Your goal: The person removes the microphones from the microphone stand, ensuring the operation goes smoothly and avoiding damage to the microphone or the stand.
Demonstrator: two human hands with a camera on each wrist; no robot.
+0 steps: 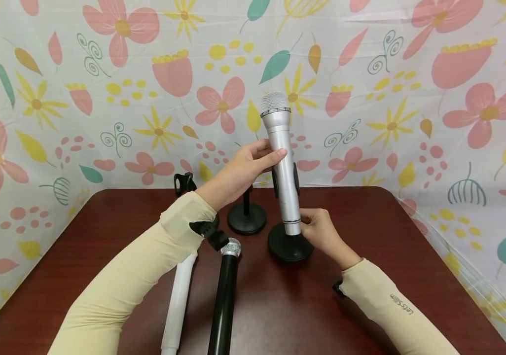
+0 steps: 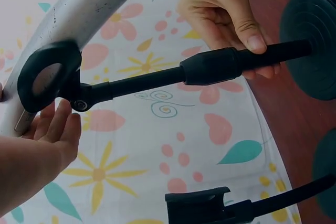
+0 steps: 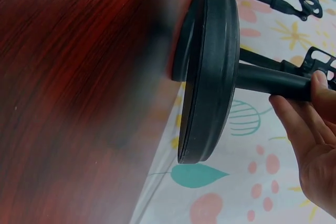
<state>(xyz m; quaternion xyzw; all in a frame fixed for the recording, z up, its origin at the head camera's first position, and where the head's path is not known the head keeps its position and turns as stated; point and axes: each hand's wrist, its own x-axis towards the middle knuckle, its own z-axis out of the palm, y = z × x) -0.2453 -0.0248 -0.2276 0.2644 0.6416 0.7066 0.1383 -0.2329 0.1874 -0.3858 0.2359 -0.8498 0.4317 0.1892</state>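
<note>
My left hand (image 1: 253, 162) holds a silver microphone (image 1: 286, 187) by its upper body, thumb across the front. The microphone stands nearly upright, its mesh head at the top, tilted a little left. In the left wrist view, the black clip (image 2: 72, 59) of a desk stand goes around the microphone's body. My right hand (image 1: 321, 230) grips the stand's pole (image 2: 286, 51) low down, thumb on one side and fingers on the other. Below it is the round black base (image 1: 290, 250), seen edge-on in the right wrist view close to the table.
On the dark red table (image 1: 359, 222), a white microphone (image 1: 179, 301) and a black microphone (image 1: 224, 301) lie at front left. Behind them are a second stand (image 1: 246, 219) and a third stand's clip (image 1: 184, 184), partly hidden by my left arm. Flowered cloth (image 1: 368, 113) hangs behind the table.
</note>
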